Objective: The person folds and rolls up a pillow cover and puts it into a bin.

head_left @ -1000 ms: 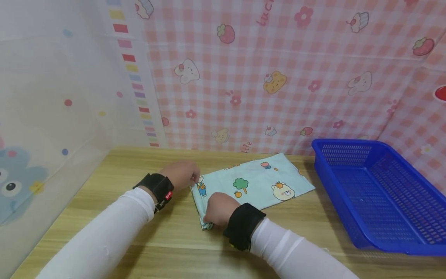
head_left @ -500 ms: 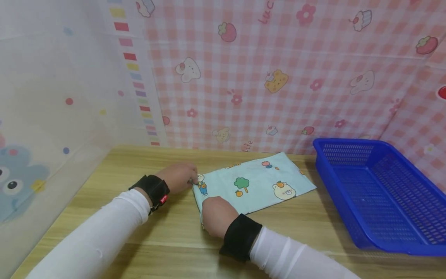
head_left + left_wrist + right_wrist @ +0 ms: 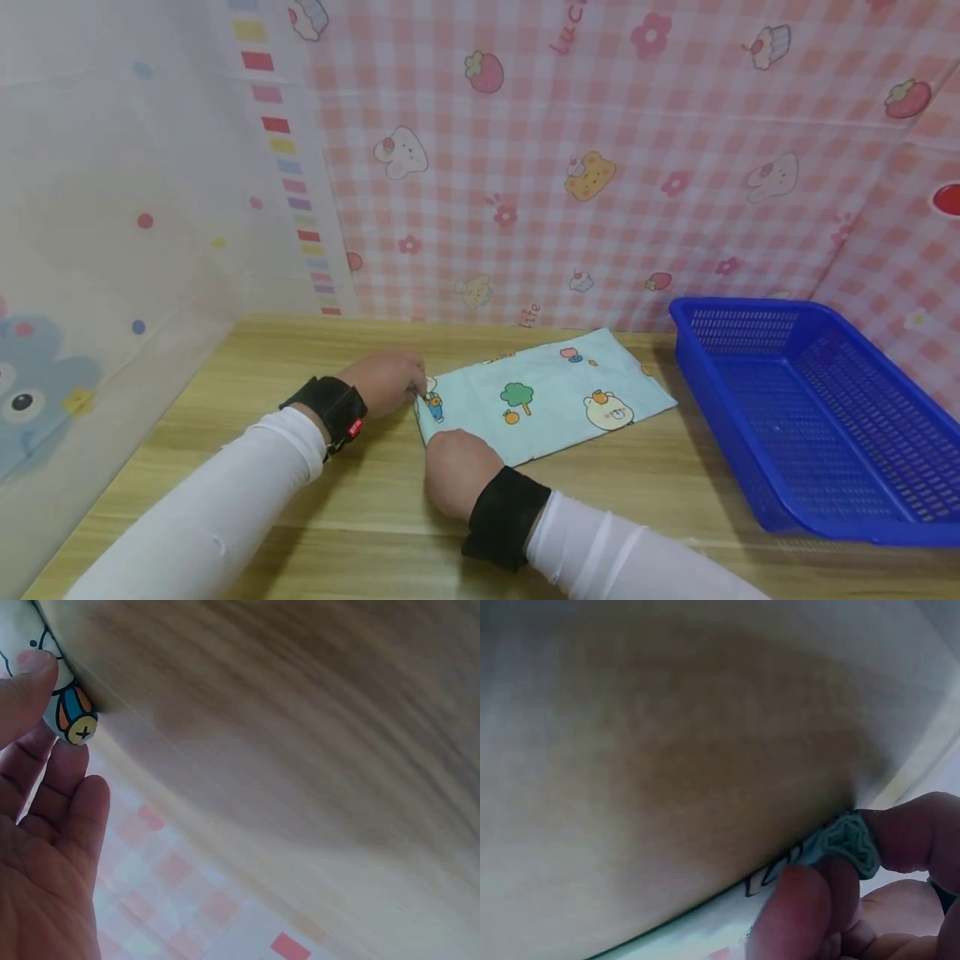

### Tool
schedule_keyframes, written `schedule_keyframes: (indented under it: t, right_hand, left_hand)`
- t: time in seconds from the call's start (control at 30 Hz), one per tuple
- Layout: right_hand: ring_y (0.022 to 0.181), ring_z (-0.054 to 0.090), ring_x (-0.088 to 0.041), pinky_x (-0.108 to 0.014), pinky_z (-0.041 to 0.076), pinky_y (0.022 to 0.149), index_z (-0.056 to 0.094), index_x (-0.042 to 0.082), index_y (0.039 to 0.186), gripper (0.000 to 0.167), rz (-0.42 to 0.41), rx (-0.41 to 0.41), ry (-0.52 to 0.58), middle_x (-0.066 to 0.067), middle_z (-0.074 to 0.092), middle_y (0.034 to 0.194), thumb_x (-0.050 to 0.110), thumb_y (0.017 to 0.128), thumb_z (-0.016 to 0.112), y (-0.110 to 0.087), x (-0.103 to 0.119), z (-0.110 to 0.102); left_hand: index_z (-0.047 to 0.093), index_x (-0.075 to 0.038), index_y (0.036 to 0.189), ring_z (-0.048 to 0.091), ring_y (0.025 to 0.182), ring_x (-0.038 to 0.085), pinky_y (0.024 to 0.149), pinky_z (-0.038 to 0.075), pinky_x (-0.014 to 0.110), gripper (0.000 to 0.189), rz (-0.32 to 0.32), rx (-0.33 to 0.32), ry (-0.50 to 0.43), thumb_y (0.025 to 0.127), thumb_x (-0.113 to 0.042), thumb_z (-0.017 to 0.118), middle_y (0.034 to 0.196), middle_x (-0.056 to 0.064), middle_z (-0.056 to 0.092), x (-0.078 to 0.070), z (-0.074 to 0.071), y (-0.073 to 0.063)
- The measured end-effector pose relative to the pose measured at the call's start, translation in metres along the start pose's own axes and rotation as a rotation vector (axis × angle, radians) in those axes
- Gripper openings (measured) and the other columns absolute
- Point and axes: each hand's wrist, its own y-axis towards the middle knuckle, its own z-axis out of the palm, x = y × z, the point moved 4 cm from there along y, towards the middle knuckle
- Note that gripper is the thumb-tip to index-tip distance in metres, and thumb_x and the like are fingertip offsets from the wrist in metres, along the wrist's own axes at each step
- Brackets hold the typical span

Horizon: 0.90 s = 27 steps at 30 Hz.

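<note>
A pale blue cloth [image 3: 555,408], printed with a tree, a bear and oranges, lies folded into a long rectangle on the wooden table. At its far left corner my left hand [image 3: 386,383] pinches the edge. The left wrist view shows the thumb on top of the cloth [image 3: 73,709], with fingers beneath. My right hand [image 3: 461,475] grips the near left corner and covers it in the head view. In the right wrist view, thumb and fingers hold a small rolled end of the cloth [image 3: 851,844], its layers visible in a spiral.
A blue plastic basket [image 3: 723,450] with mesh walls stands to the right of the cloth. Behind the wooden table [image 3: 360,508] hangs a pink checked sheet [image 3: 465,167], and a pale printed sheet [image 3: 135,275] borders the left side.
My right hand has shifted slightly left and toward me, now covering the near corner that showed earlier. The left hand has moved a little left. The rest of the cloth lies as before.
</note>
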Motion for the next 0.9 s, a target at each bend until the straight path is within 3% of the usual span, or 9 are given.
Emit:
schedule_keyframes:
  t: [0.17, 0.3, 0.47, 0.63, 0.77, 0.9]
  right_hand:
    - [0.059, 0.046, -0.015, -0.027, 0.04, 0.054, 0.06, 0.008, 0.076, 0.018, 0.058, 0.085, 0.133, 0.0, 0.05, 0.067, 0.007, 0.092, 0.068, 0.001, -0.011, 0.001]
    - [0.05, 0.042, -0.016, -0.027, 0.034, 0.049, 0.052, 0.01, 0.062, 0.033, 0.123, 0.15, 0.284, 0.002, 0.041, 0.057, 0.004, 0.089, 0.07, 0.001, -0.024, -0.003]
    - [0.046, 0.057, -0.012, -0.023, 0.043, 0.051, 0.059, 0.009, 0.064, 0.029, 0.158, 0.2, 0.408, 0.001, 0.058, 0.052, 0.003, 0.09, 0.071, 0.003, -0.038, -0.008]
    - [0.046, 0.059, -0.012, -0.023, 0.045, 0.05, 0.065, 0.007, 0.07, 0.024, 0.199, 0.229, 0.414, -0.001, 0.063, 0.054, 0.01, 0.091, 0.076, 0.007, -0.047, -0.007]
    - [0.042, 0.051, -0.013, -0.024, 0.041, 0.047, 0.062, 0.008, 0.064, 0.035, 0.234, 0.248, 0.385, 0.001, 0.054, 0.048, 0.018, 0.092, 0.079, 0.008, -0.052, -0.005]
    - [0.055, 0.051, -0.014, -0.026, 0.04, 0.055, 0.063, 0.008, 0.07, 0.028, 0.178, 0.183, 0.313, 0.002, 0.056, 0.061, 0.015, 0.091, 0.081, 0.007, -0.046, -0.006]
  left_hand:
    - [0.081, -0.019, 0.099, 0.065, 0.1, 0.016, 0.093, 0.056, 0.035, 0.012, 0.0, 0.029, -0.024, 0.096, -0.01, 0.074, 0.102, -0.004, 0.067, 0.001, 0.001, 0.004]
    - [0.081, -0.016, 0.102, 0.067, 0.103, 0.018, 0.095, 0.057, 0.037, 0.013, -0.013, 0.073, -0.046, 0.099, -0.009, 0.07, 0.105, -0.002, 0.069, -0.002, -0.001, 0.009]
    - [0.077, -0.016, 0.095, 0.065, 0.092, 0.016, 0.085, 0.057, 0.035, 0.008, -0.107, 0.12, -0.117, 0.095, -0.008, 0.074, 0.098, -0.002, 0.07, -0.003, -0.005, 0.018]
    - [0.071, -0.017, 0.087, 0.06, 0.082, 0.013, 0.075, 0.052, 0.031, 0.013, -0.153, 0.105, -0.147, 0.091, -0.007, 0.079, 0.09, -0.005, 0.069, -0.005, -0.006, 0.024]
    - [0.068, -0.016, 0.071, 0.049, 0.068, 0.008, 0.064, 0.043, 0.024, 0.025, -0.09, 0.044, -0.095, 0.089, -0.001, 0.077, 0.074, -0.009, 0.058, -0.01, -0.008, 0.021]
    - [0.066, -0.015, 0.063, 0.041, 0.068, 0.007, 0.063, 0.037, 0.021, 0.032, -0.028, -0.005, -0.081, 0.084, 0.008, 0.071, 0.075, -0.008, 0.05, -0.012, -0.007, 0.012]
